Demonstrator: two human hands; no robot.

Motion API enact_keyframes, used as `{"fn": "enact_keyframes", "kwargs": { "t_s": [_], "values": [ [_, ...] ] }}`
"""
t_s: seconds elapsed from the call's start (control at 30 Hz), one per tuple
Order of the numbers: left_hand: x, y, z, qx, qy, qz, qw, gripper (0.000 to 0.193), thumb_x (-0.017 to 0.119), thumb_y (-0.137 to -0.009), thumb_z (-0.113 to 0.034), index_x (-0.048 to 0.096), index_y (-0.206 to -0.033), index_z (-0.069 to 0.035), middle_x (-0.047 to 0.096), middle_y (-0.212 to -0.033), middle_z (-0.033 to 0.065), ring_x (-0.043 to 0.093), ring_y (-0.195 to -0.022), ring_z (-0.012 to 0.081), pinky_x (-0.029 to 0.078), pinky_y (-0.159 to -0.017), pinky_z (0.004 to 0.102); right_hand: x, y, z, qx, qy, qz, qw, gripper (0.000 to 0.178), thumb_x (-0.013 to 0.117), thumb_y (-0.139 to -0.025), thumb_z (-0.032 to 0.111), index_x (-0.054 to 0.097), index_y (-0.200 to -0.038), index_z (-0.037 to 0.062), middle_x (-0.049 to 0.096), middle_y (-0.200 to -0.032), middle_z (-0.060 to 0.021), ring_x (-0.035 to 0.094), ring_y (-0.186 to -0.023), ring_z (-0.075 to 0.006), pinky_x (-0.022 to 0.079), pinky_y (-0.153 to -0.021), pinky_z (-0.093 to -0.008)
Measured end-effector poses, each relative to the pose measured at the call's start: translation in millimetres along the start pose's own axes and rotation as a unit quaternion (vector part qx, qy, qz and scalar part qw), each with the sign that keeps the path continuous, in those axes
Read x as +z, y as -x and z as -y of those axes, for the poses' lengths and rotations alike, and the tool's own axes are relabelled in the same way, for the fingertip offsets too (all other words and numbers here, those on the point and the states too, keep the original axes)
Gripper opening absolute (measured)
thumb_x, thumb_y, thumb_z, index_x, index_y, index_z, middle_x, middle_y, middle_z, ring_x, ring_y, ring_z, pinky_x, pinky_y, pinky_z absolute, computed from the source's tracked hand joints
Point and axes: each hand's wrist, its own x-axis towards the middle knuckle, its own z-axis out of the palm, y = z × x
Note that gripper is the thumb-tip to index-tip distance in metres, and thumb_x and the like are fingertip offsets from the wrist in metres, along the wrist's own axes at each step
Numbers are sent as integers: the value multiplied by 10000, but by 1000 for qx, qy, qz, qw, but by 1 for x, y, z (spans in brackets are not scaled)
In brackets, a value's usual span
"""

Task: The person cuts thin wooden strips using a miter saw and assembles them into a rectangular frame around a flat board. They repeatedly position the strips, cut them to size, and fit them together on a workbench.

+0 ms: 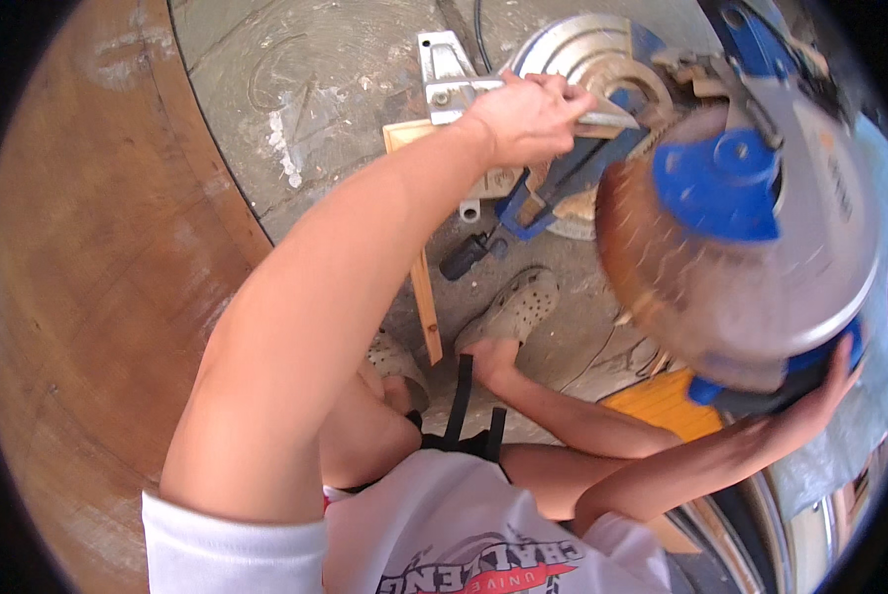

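Observation:
A miter saw with a grey head and blue parts stands on the floor at the right. Its round blade looks smeared, behind a blue guard. My left hand is closed over the silver metal fence beside the saw's round base. My right hand wraps the blue and black saw handle, its fingers partly hidden. A narrow wooden strip slants down from under my left forearm, its middle hidden.
A large brown wooden panel fills the left side. My clog-shod feet rest on stained concrete near a black knob. A yellow-orange board and long strips lie at lower right. A black cable runs behind.

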Motion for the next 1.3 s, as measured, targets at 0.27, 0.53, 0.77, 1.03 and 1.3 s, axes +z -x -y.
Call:
{"fn": "enact_keyframes", "kwargs": {
  "t_s": [0.27, 0.53, 0.77, 1.03, 1.3],
  "values": [
    [11, 0, 2, 6, 38, -50, 998, 524, 577, -934, -87, 605, -1448, -183, 497, -1360, 114, 611, -1208, 357, 651, -844, 523, 15, -137, 42, 84, -36, 305, 948, 598, 557, -961, 432, 623, -1260, -81, 694, -1096, -163, 694, -973, -275, 560, -835, -399],
    [7, -1, 2, 5, 31, -26, 999, 508, 539, -948, -79, 602, -1449, -139, 499, -1346, 116, 603, -1217, 376, 647, -815, 536, 11, 43, -63, -41, 14, 0, 999, 386, 628, -987, 233, 605, -1265, -34, 649, -1216, -181, 633, -1109, -311, 490, -999, -435],
    [-1, 2, 0, -2, 4, 3, 1000, 631, 568, -928, -84, 517, -1538, -234, 496, -1305, 111, 591, -1199, 320, 640, -844, 434, 110, 318, -124, -93, 75, 452, 884, 637, 725, -951, 219, 427, -1422, -90, 550, -1328, -310, 546, -1213, -472, 459, -1046, -523],
    [1, 1, 0, 3, -17, -8, 1000, 610, 553, -934, -83, 533, -1525, -232, 499, -1295, 107, 606, -1167, 317, 648, -812, 424, 153, 337, -139, -18, 87, 532, 842, 452, 699, -956, 215, 501, -1290, -16, 680, -1028, -276, 695, -895, -465, 572, -720, -540],
    [-1, 1, 0, -4, -23, -6, 1000, 631, 563, -932, -74, 516, -1540, -235, 502, -1294, 105, 610, -1163, 311, 650, -841, 422, 158, 359, -159, -65, 56, 472, 877, 367, 704, -925, 119, 543, -1229, -8, 699, -973, -268, 703, -792, -473, 593, -655, -526]
  ]
}}
